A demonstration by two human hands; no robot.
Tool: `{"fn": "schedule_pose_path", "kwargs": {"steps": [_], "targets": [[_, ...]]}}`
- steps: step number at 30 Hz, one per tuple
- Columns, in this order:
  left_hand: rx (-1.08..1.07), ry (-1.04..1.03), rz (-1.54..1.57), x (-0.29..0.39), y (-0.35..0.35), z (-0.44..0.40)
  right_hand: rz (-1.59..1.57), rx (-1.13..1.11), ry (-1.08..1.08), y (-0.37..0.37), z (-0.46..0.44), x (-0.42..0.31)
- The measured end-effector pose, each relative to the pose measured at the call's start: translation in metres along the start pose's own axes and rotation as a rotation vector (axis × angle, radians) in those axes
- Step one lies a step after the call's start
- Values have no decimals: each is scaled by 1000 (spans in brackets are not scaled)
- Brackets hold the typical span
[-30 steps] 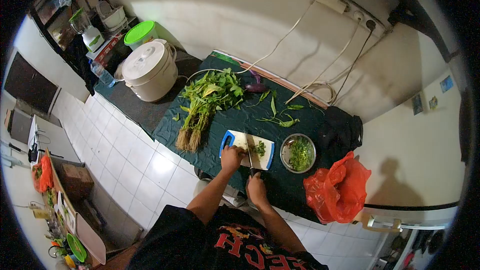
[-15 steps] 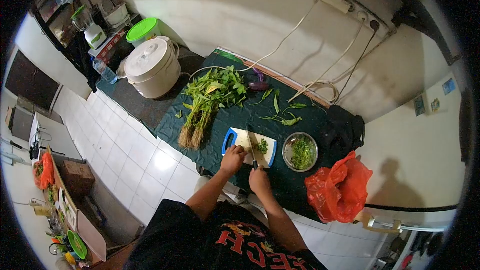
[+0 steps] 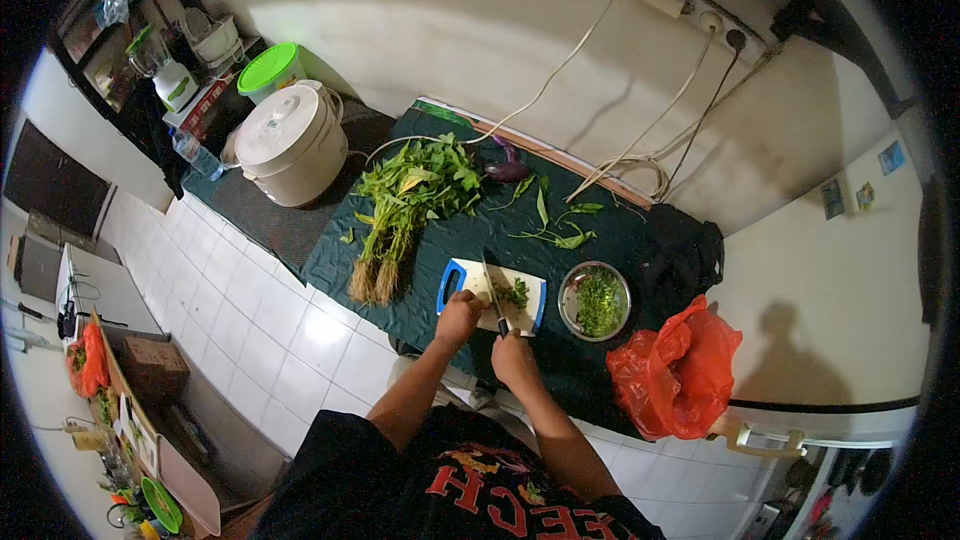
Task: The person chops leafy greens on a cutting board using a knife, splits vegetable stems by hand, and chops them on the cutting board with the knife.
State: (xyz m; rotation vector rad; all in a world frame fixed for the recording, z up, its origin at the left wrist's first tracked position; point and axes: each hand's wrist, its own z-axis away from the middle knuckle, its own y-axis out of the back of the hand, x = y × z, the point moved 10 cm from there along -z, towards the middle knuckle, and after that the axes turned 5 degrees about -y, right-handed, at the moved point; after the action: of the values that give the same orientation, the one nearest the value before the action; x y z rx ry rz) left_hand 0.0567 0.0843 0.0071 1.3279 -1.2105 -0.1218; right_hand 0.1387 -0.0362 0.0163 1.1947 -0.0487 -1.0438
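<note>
My right hand [image 3: 514, 356] is wrapped round the black handle of a kitchen knife [image 3: 493, 287], whose blade lies across a white cutting board [image 3: 528, 312] with blue ends. On the board's left part, my left hand [image 3: 461, 318] is closed, its fingertips beside the blade; whatever they pinch is hidden. Chopped greens [image 3: 515, 292] form a small heap just right of the blade. To the right of the board stands a round metal bowl [image 3: 568, 320] holding more chopped green pieces [image 3: 600, 305].
Leafy greens with roots [image 3: 415, 190] lie behind the board on the dark green tablecloth [image 3: 450, 235]. Beyond are eggplants [image 3: 508, 171] and loose green chillies [image 3: 568, 237]. A red plastic bag [image 3: 675, 370] sits at the right edge, a rice cooker [image 3: 290, 145] at the left.
The view has swung slightly, so everything sits a little further left. Both hands stay at the board, and the knife remains in my right hand.
</note>
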Motion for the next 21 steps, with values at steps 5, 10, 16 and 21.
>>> {"fn": "schedule_pose_path", "kwargs": {"steps": [5,10,16,21], "targets": [[-34,180,198,-18,-2,3,-2,0,-60,-28,14,25],[-27,120,75,-16,-9,4,3,7,-22,-7,-3,4],[-44,143,116,-20,-8,4,44,-8,-81,-31,14,22],[-5,165,142,-21,-6,3,4,-61,-58,-10,-3,2]]}}
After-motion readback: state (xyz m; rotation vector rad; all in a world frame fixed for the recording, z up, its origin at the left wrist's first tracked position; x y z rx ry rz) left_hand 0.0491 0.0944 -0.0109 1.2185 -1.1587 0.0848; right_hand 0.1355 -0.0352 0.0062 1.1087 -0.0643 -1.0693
